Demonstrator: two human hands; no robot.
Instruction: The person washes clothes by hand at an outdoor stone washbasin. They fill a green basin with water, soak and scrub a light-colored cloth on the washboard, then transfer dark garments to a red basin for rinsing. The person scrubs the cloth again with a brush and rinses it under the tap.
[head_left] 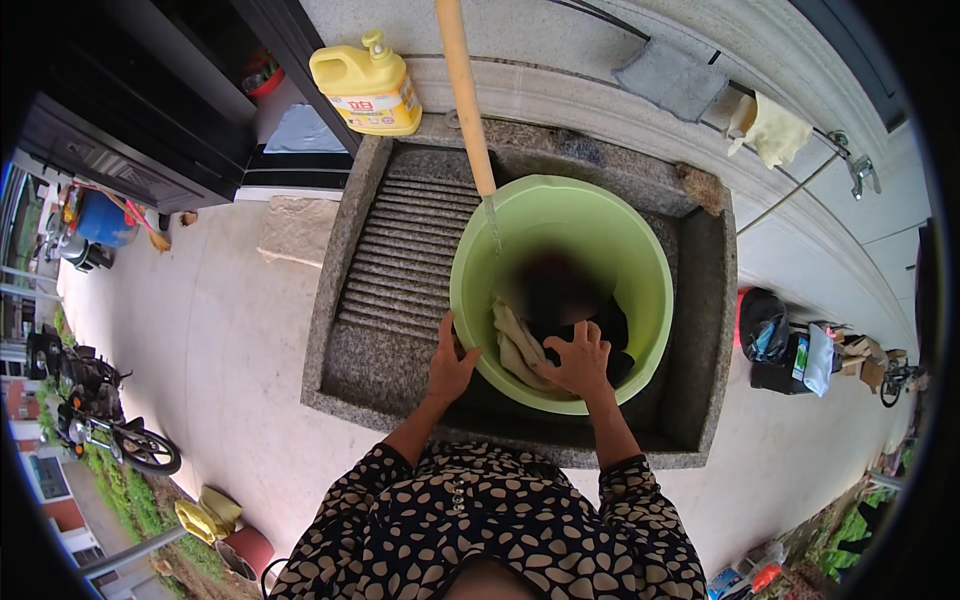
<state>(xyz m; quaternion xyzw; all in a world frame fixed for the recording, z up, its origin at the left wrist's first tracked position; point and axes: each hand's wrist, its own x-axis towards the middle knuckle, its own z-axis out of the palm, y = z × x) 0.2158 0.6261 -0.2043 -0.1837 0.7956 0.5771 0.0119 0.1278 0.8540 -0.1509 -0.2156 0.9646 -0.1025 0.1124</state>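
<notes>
A light green plastic basin (562,208) sits in a grey stone wash sink (372,372). Inside it lie a cream cloth (516,345) and dark cloth (618,345); a blurred patch hides the middle of the basin. My left hand (450,370) is at the basin's near left outer side, thumb and index finger apart, the thumb by the rim. Over the near rim reaches my right hand (582,365), its fingers spread and bent above the cream and dark cloth. From a tan pipe (467,100), what looks like clear water runs down into the basin.
A ribbed washboard slope (405,245) forms the sink's left part. Behind it stands a yellow jug (372,88). A grey cloth (672,78) and a cream cloth glove (775,130) hang along the wall, near a metal tap (858,170). Bags (775,335) lie right of the sink.
</notes>
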